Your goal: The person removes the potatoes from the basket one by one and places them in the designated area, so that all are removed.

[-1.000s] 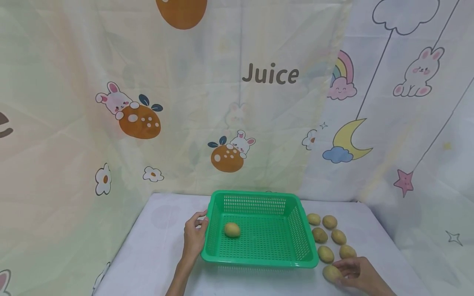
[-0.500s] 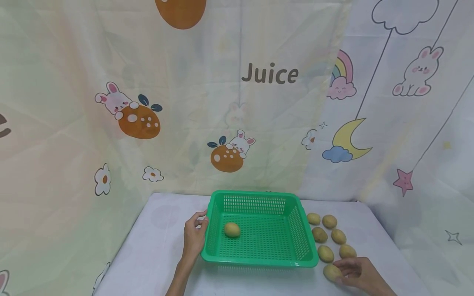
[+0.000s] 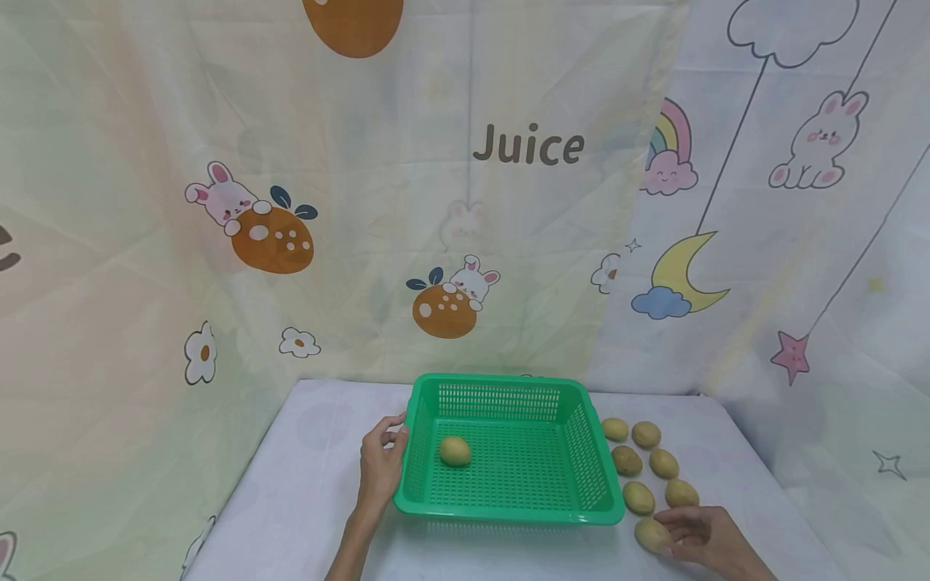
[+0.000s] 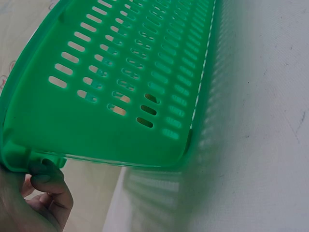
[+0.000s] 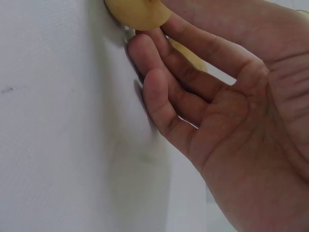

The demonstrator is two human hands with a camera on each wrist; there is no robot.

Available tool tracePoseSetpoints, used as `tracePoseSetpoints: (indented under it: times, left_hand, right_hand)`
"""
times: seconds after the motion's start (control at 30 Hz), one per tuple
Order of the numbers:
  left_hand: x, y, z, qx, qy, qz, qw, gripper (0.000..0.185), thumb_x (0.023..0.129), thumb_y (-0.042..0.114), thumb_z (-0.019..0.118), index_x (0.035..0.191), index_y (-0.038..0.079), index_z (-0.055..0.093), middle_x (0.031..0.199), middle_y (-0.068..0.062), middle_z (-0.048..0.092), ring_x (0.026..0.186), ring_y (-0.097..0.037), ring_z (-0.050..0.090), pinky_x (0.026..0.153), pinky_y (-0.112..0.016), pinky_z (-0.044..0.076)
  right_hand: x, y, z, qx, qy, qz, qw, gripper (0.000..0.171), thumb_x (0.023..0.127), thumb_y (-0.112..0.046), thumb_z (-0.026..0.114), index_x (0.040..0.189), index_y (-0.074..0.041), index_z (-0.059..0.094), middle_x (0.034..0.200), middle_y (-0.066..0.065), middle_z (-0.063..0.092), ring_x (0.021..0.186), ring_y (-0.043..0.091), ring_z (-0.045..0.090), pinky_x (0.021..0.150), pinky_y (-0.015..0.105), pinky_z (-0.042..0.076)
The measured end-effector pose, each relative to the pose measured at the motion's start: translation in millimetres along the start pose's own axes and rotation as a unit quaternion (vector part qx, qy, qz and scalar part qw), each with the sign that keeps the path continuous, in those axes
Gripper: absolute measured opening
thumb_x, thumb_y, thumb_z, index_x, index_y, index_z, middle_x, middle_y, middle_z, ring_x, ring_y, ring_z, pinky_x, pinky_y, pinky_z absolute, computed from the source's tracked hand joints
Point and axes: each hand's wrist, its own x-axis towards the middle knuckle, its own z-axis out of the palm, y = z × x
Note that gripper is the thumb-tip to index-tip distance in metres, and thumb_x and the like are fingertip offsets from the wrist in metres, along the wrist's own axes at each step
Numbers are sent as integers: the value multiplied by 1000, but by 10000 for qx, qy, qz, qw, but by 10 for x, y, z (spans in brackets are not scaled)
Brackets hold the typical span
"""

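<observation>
My left hand [image 3: 382, 468] grips the left rim of a green plastic basket [image 3: 508, 517], thumb and fingers at its edge. The left wrist view shows the curled fingers [image 4: 52, 186] under the corner of the slotted basket [image 4: 96, 130]. One potato [image 3: 455, 452] lies inside, toward the left. At the front right, my right hand [image 3: 708, 536] pinches a yellow potato [image 3: 651, 534] between thumb and fingertips, low at the white table. In the right wrist view that potato [image 5: 137, 13] shows at the top edge, while the other fingers [image 5: 157, 89] are loosely bent beside the tabletop.
Several more potatoes stand in two rough columns right of the basket, among them a near one [image 3: 639, 499] and a far one [image 3: 647, 435]. A white cloth covers the table [image 3: 312, 484]. Printed curtains [image 3: 363, 323] hang behind and at both sides.
</observation>
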Motion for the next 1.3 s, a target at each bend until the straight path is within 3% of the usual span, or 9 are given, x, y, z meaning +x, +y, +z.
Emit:
tracePoseSetpoints:
  times: [0.3, 0.53, 0.8, 1.07, 1.2, 1.3]
  left_hand:
    - [0, -19, -6, 10, 3, -17, 10000, 29, 111, 10, 61, 136, 1, 71, 99, -20, 79, 72, -20, 76, 65, -24, 59]
    - [-3, -35, -11, 34, 3, -53, 10000, 30, 111, 11, 60, 137, 2, 70, 100, -20, 79, 72, -20, 77, 65, -25, 59]
    - [-3, -27, -27, 24, -24, 8, 10000, 30, 111, 11, 60, 138, 1, 70, 101, -19, 79, 74, -19, 76, 66, -23, 58]
    - [5, -17, -4, -15, -22, -60, 10000, 30, 111, 11, 61, 138, 2, 71, 97, -17, 78, 71, -18, 75, 65, -24, 58]
    - [2, -16, -4, -66, -28, -61, 10000, 31, 111, 11, 61, 138, 2, 70, 95, -17, 77, 69, -19, 75, 64, -24, 58]
    - [-10, -9, -8, -80, -41, -98, 9999, 31, 111, 11, 60, 139, 3, 70, 95, -17, 77, 69, -19, 75, 65, -23, 58]
  right_hand:
    - [-2, 5, 26, -2, 107, 215, 9997, 60, 90, -26, 91, 134, 9, 69, 122, 14, 80, 97, 14, 75, 82, 27, 62]
    - [-40, -25, -2, -114, 177, 61, 9998, 67, 90, -29, 90, 138, 11, 66, 128, 21, 78, 99, 11, 75, 83, 25, 62]
    - [-109, -217, -75, -361, 458, -109, 9982, 70, 91, -28, 90, 141, 13, 63, 129, 23, 77, 101, 8, 76, 85, 23, 61]
    - [-153, -425, -46, -638, 1454, -308, 9868, 59, 92, -24, 89, 138, 6, 68, 124, 17, 81, 95, -2, 74, 86, 23, 61]
    - [-164, -546, 23, -650, 2026, -935, 9726, 51, 88, -19, 93, 130, 4, 74, 110, 7, 84, 91, 0, 76, 85, 21, 61]
    - [-145, -607, 81, -583, 2225, -1406, 9630, 47, 86, -13, 93, 126, 3, 76, 103, -4, 84, 92, 4, 78, 84, 19, 60]
